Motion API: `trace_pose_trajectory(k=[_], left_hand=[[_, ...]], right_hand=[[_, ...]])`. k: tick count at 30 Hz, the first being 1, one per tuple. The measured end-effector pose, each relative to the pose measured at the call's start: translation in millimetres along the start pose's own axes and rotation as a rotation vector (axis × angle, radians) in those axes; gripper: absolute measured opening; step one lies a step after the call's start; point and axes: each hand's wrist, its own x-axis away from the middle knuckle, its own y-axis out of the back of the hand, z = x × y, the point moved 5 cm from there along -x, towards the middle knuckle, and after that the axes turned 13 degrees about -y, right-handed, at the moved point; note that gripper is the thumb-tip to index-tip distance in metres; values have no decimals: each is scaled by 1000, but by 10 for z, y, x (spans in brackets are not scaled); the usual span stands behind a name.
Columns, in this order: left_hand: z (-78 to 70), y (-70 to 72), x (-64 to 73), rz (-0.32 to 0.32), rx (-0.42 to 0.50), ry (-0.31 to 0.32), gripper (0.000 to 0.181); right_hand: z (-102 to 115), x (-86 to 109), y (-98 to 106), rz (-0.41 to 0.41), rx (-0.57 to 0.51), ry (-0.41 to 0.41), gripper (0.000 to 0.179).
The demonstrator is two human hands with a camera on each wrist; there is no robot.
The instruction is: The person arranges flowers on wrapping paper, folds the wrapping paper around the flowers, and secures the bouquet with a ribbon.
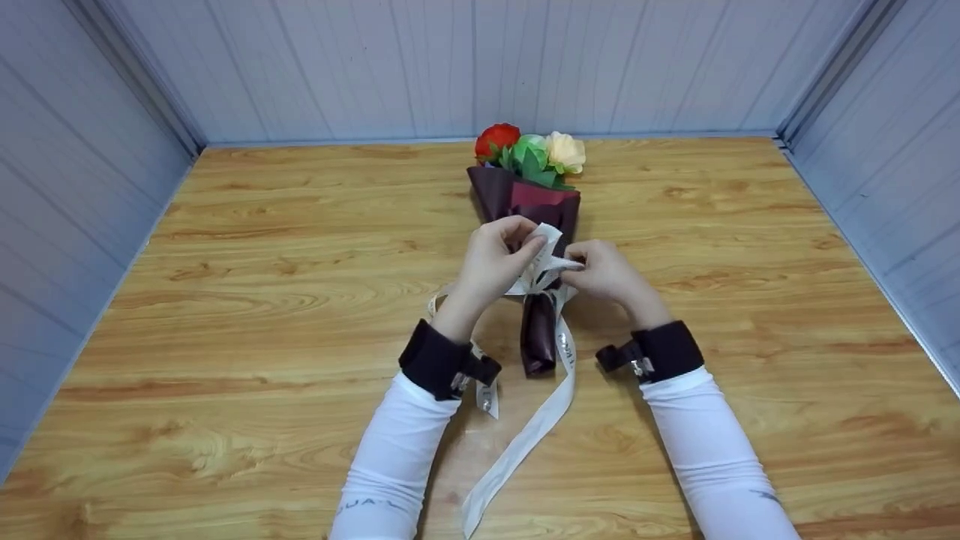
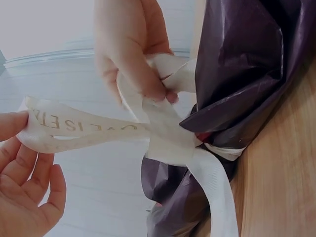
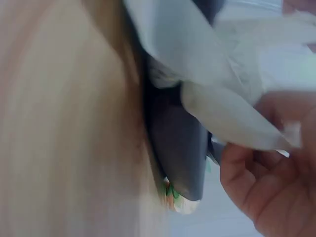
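Note:
A bouquet of red, green and cream flowers lies on the table in dark purple wrapping paper. White printed ribbon circles its narrow part, with loops standing out from a knot. My left hand pinches one ribbon loop between thumb and fingertips; in the left wrist view that loop stretches away from the knot. On the other side, my right hand pinches a second piece of the ribbon, seen close up in the right wrist view. Parts of the knot are hidden behind the fingers in the head view.
A long ribbon tail trails over the wooden table toward the front. A shorter tail lies beside the left wrist. Pale panel walls enclose the table at the back and both sides.

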Motion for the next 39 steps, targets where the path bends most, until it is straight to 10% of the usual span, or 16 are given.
trace_pose_trajectory(k=[8, 39], left_hand=[[52, 98, -14, -45, 16, 48, 11], [646, 591, 106, -124, -103, 283, 21]], right_hand=[[-65, 7, 147, -15, -193, -61, 35], [-326, 17, 386, -204, -331, -176, 16]])
